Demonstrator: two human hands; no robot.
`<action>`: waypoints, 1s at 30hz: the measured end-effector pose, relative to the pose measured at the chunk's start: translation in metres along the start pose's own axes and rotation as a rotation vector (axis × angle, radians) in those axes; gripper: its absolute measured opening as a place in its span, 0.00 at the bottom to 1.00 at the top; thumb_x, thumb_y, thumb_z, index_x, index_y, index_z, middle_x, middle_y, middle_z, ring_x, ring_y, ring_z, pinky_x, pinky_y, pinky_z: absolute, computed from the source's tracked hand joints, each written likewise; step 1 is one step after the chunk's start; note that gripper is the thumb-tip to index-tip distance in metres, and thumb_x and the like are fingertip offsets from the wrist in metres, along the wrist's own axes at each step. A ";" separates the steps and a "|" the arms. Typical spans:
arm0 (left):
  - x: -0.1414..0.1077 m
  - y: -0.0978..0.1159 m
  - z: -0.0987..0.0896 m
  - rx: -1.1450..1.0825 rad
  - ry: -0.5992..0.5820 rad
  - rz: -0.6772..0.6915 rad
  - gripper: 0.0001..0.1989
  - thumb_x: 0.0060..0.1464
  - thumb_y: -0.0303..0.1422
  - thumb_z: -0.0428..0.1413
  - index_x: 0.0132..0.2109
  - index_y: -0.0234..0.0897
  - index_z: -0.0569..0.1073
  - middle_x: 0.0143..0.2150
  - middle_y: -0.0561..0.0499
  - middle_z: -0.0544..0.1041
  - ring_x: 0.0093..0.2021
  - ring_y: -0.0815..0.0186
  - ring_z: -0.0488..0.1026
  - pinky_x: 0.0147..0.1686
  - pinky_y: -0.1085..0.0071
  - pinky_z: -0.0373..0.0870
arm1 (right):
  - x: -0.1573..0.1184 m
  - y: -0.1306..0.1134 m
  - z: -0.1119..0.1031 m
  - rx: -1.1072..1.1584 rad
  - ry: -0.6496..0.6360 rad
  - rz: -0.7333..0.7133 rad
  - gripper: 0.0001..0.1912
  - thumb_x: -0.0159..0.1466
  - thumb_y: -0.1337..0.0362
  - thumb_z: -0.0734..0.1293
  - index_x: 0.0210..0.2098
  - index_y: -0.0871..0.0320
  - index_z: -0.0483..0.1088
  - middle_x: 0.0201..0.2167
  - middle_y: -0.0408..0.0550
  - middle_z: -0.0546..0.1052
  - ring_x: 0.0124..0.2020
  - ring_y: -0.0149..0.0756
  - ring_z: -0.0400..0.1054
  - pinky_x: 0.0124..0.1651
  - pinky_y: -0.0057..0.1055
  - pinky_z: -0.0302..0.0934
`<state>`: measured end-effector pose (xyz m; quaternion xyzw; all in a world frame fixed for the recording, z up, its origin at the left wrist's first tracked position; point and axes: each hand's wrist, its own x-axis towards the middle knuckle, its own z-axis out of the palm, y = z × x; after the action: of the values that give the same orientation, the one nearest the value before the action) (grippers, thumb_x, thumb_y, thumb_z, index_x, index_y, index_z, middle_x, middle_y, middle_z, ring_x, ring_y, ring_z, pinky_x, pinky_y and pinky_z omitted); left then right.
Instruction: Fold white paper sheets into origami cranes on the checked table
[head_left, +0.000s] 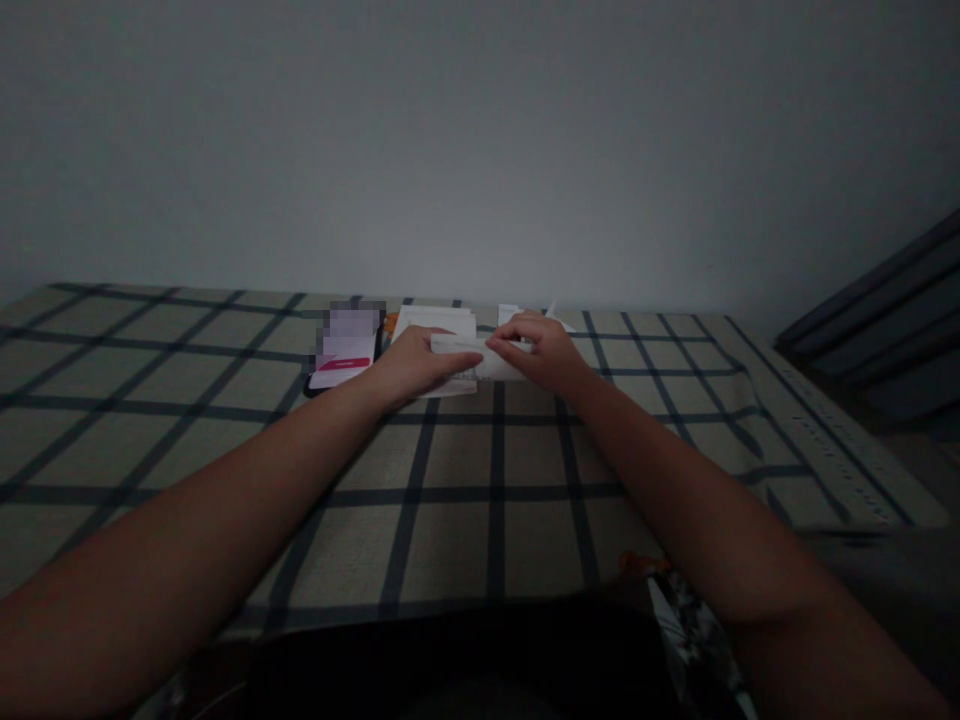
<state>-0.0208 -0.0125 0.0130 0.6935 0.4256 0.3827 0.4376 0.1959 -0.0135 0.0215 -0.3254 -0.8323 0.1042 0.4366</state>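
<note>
Both of my hands hold a narrow strip of white paper (501, 370) above the checked tablecloth. My left hand (421, 364) has its thumb along the strip's left part, with the fingers behind it. On the right part, my right hand (541, 348) pinches the strip's upper edge between thumb and fingertips. Faint dark marks show on the paper near the left thumb. Under and behind my left hand lies a stack of white paper sheets (435, 318), partly covered by it. A phone (345, 375) with a lit screen rests left of the stack.
White paper scraps (508, 313) lie behind my right hand. Something orange (391, 322) shows between phone and stack. The checked tablecloth (465, 460) covers the table up to a grey wall (480, 150). Dark folded fabric (885, 320) stands at the right.
</note>
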 end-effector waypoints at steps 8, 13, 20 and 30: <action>0.002 -0.003 -0.002 -0.042 0.108 0.007 0.22 0.44 0.41 0.68 0.44 0.32 0.81 0.45 0.40 0.83 0.44 0.54 0.80 0.50 0.59 0.73 | 0.000 0.000 0.002 0.199 0.015 0.236 0.14 0.61 0.53 0.69 0.36 0.59 0.73 0.33 0.45 0.75 0.34 0.33 0.67 0.39 0.31 0.59; 0.001 0.005 0.000 -0.215 0.162 -0.041 0.23 0.42 0.38 0.69 0.45 0.30 0.81 0.47 0.39 0.82 0.45 0.54 0.80 0.53 0.59 0.73 | 0.002 0.002 0.003 0.403 0.024 0.410 0.21 0.58 0.45 0.69 0.30 0.57 0.67 0.25 0.39 0.64 0.27 0.28 0.57 0.31 0.28 0.53; 0.000 0.010 0.003 -0.364 0.138 -0.096 0.25 0.41 0.36 0.70 0.47 0.31 0.80 0.50 0.38 0.81 0.48 0.54 0.79 0.53 0.59 0.73 | 0.001 0.001 0.003 0.443 -0.013 0.431 0.22 0.59 0.45 0.69 0.29 0.58 0.66 0.24 0.39 0.63 0.27 0.28 0.56 0.29 0.27 0.50; 0.001 0.010 0.000 -0.359 0.091 -0.184 0.30 0.42 0.41 0.69 0.53 0.35 0.78 0.45 0.41 0.82 0.38 0.60 0.79 0.37 0.66 0.75 | 0.002 0.000 0.001 0.414 0.001 0.448 0.21 0.58 0.46 0.68 0.29 0.58 0.66 0.24 0.40 0.66 0.27 0.28 0.58 0.29 0.27 0.52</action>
<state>-0.0179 -0.0137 0.0224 0.5445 0.4314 0.4417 0.5676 0.1943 -0.0116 0.0222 -0.4051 -0.7007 0.3650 0.4601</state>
